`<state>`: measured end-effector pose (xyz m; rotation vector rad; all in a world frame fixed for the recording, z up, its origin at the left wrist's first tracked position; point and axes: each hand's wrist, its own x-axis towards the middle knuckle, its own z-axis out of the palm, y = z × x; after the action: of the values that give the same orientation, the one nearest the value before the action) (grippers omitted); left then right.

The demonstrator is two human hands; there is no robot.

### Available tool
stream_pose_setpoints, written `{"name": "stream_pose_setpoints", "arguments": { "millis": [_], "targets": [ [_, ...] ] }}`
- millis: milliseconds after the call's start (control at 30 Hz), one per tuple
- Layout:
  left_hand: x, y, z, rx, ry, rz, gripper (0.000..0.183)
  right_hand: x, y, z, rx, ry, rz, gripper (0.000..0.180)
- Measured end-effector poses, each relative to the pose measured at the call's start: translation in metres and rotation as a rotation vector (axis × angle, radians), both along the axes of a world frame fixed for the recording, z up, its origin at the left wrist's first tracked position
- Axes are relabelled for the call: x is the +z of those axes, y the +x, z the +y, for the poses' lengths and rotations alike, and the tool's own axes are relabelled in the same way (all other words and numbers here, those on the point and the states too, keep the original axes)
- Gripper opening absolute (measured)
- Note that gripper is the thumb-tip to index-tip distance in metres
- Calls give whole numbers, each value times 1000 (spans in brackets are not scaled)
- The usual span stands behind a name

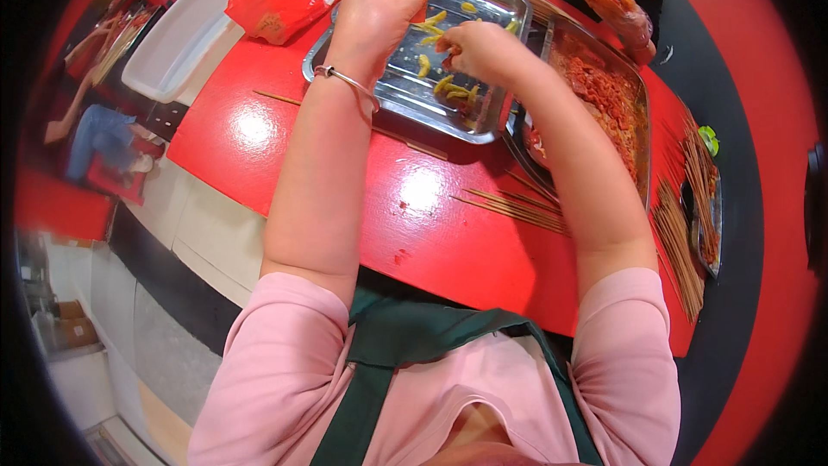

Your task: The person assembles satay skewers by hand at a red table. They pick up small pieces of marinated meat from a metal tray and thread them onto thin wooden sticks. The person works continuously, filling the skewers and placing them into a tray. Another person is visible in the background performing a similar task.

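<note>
My left hand (374, 22), with a bracelet at the wrist, is over the left side of a metal tray (404, 102). A piece of red-coated meat (419, 11) is pinched between its thumb and fingers. My right hand (486, 52) reaches over the tray's right side, palm down with curled fingers. Reddish matter shows at those fingertips; whether it is held or only smeared on cannot be told. Pieces of yellow-green pickled pepper (424, 66) lie scattered in the tray between and below my hands.
Right of the tray stands a deep pan (642, 142) of red marinated meat (598, 87). Bamboo skewers (517, 210) lie on the red table (317, 168), with more (676, 252) at right. Opposite, a co-worker's hands (618, 16) handle a skewer. A white tub (155, 71) and red plastic bag (275, 10) are at left.
</note>
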<state>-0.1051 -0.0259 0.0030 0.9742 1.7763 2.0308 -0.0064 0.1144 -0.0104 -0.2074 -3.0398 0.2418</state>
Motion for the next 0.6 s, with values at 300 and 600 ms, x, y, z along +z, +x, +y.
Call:
{"name": "stream_pose_setpoints", "arguments": {
  "millis": [300,600],
  "targets": [
    [1,2,-1,-62,156,-104,46,-13,-19,-6,148,182,-11,18],
    [3,25,6,-346,68,-312,45,28,66,7,-206,-588,302,26]
  ]
}}
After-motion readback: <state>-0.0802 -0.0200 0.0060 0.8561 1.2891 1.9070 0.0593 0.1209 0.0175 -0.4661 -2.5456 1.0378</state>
